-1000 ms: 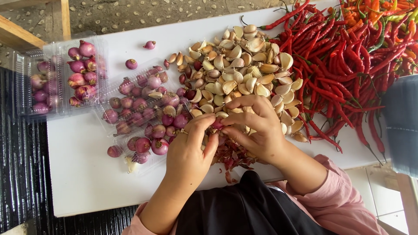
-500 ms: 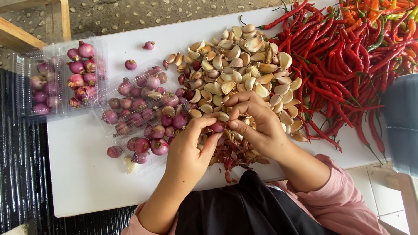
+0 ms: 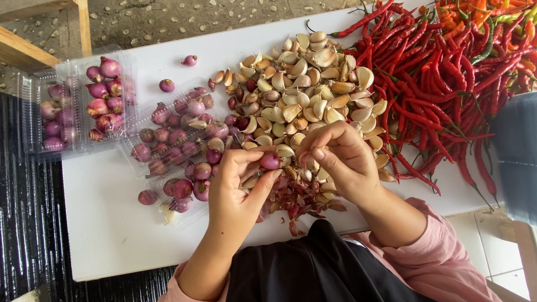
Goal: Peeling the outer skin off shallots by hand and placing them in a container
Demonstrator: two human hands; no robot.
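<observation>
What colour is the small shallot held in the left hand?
Purple-pink, glossy: the shallot in the left hand, seen in the head view.

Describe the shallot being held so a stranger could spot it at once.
Start at the big heap of pale garlic cloves on the white board. Below its near edge, the left hand pinches a small, round purple shallot in its fingertips. Unlike the loose shallots to its left, it is smooth, peeled and held off the board.
</observation>
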